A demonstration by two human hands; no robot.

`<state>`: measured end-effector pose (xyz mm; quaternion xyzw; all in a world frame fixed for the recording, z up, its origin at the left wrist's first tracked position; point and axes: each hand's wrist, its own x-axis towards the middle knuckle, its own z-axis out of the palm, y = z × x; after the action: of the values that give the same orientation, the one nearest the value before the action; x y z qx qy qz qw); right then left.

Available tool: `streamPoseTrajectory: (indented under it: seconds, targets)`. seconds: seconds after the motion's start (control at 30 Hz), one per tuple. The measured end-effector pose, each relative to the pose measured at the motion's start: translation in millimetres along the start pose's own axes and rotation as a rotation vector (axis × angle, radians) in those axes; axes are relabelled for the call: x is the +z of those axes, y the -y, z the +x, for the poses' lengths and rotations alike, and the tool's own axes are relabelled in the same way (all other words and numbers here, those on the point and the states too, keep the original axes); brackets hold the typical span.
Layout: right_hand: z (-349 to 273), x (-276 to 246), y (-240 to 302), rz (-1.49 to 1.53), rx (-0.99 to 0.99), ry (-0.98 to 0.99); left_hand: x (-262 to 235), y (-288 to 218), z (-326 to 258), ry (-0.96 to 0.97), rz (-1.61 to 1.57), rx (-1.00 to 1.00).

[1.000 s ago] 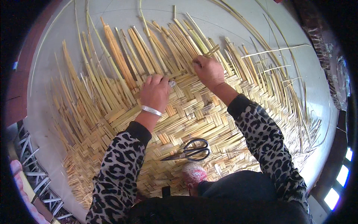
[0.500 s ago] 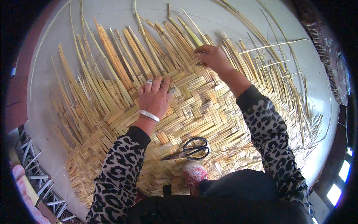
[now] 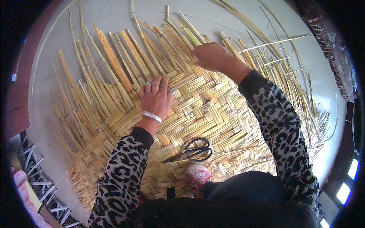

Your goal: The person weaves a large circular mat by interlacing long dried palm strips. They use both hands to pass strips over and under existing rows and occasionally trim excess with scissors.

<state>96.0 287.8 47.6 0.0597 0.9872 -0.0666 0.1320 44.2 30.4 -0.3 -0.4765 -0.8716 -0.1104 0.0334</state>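
A large mat [image 3: 205, 110] of pale yellow split reed strips lies in front of me, woven in a blocky pattern. Loose strip ends [image 3: 114, 57] fan outward from its far edge. My left hand [image 3: 155, 99], ringed and with a silver bracelet, rests on the weave near that edge, fingers stretched out. Farther right, my right hand [image 3: 215, 57] is closed at the woven edge, gripping a reed strip; its fingertips are partly covered by the hand. Dark-handled scissors [image 3: 192, 151] lie on the mat between my forearms, blades pointing left.
My foot in a red and white patterned sock [image 3: 198, 175] stands on the mat beside the scissors. Long thin strips [image 3: 277, 46] stick out at the right over the grey floor [image 3: 114, 15]. White slats [image 3: 47, 193] and pink cloth [image 3: 24, 186] are at the lower left.
My right hand has shifted slightly left, and its fingers are more curled, with the back of the hand turned up. My left hand stays nearly in place.
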Motion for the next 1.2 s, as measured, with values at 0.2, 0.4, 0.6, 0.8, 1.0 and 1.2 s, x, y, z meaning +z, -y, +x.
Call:
streamPoseTrajectory:
  seconds: [0.2, 0.4, 0.6, 0.8, 1.0, 1.2]
  targets:
    - [20, 0, -14, 0.094, -0.069, 0.112, 3, 6, -4, -0.063, -0.07, -0.025]
    - [31, 2, -17, 0.209, -0.067, 0.031, 5, 5, -3, -0.041, -0.048, -0.051]
    - [23, 4, -5, -0.083, -0.117, -0.083, 3, 5, -5, -0.036, 0.0, -0.015]
    - [16, 11, -9, -0.149, -0.212, -0.151, 0, 4, -5, 0.017, -0.008, -0.025]
    - [15, 1, -7, -0.182, -0.242, -0.135, -3, 7, -7, 0.025, -0.058, -0.028]
    - [32, -14, -23, 0.239, -0.184, 0.098, -5, 11, -9, 0.013, -0.055, -0.045]
